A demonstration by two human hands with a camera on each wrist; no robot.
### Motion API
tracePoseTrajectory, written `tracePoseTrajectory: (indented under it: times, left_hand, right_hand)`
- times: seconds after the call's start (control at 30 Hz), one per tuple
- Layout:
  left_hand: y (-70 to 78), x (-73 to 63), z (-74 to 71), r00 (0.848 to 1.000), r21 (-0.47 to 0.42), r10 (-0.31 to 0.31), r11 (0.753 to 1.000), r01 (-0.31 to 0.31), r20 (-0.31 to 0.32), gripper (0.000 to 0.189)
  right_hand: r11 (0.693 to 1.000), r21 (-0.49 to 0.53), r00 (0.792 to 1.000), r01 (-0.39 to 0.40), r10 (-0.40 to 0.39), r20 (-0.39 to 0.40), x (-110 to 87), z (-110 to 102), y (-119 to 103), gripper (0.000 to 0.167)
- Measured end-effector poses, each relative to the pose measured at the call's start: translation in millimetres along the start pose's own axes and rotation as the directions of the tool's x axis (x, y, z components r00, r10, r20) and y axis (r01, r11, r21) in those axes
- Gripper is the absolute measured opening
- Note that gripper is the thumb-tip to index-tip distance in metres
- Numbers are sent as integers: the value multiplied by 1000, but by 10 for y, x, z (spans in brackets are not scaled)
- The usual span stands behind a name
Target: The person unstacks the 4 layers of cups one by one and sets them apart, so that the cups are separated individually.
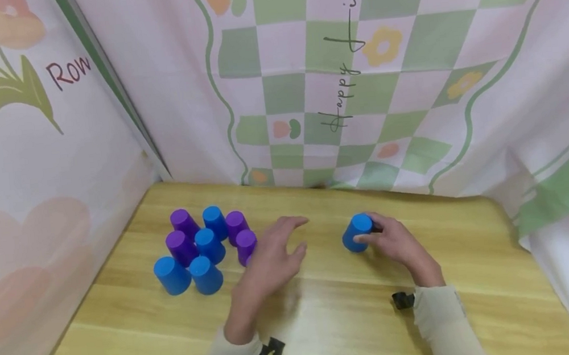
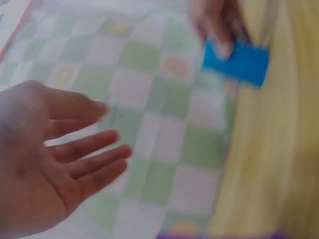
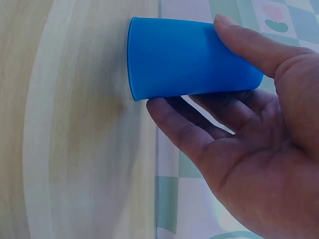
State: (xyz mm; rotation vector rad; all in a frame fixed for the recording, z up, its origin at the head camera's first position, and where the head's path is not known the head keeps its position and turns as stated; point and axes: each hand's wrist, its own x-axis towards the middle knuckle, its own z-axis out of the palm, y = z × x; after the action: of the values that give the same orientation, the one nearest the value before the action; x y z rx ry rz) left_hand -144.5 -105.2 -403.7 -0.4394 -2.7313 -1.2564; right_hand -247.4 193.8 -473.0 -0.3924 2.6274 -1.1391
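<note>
An upside-down blue cup (image 1: 356, 234) is at the right of the wooden table, and my right hand (image 1: 398, 241) holds it between thumb and fingers. In the right wrist view the cup (image 3: 184, 59) has its wide rim towards the tabletop; whether it touches the wood, I cannot tell. My left hand (image 1: 271, 256) is over the middle of the table, holding nothing, its fingers spread in the left wrist view. Nearest to it is a purple cup (image 1: 246, 245), partly hidden behind the hand.
Several more upside-down cups stand grouped at the left, among them a blue cup (image 1: 173, 275) at the front and a purple cup (image 1: 183, 222) at the back. A checkered curtain (image 1: 287, 94) hangs behind the table (image 1: 339, 321), and another cloth (image 1: 47, 166) hangs along its left side.
</note>
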Motion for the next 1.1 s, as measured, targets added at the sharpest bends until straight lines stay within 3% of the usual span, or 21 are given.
tracePoseTrajectory:
  times: [0.1, 0.3, 0.6, 0.87, 1.1]
  left_hand:
    - [0, 95, 269, 999, -70, 31, 997, -33, -23, 52]
    - [-49, 312, 677, 999, -133, -49, 990, 46, -20, 60]
    - [-70, 572, 936, 992, -192, -125, 973, 126, 14, 66]
    - [-89, 702, 1133, 996, -193, -55, 979, 66, 64, 83]
    - [-39, 766, 1317, 994, -196, -48, 978, 66, 97, 89]
  right_hand:
    - [1000, 1, 1000, -3, 3, 0, 5, 38, 8, 63]
    - [999, 31, 1000, 27, -27, 11, 45, 133, -15, 61]
    - [994, 110, 998, 25, -31, 52, 23, 97, -27, 84]
    - [997, 76, 996, -7, 0, 88, -191, -314, 28, 74]
    - [994, -66, 996, -92, 91, -21, -460, -785, 162, 74]
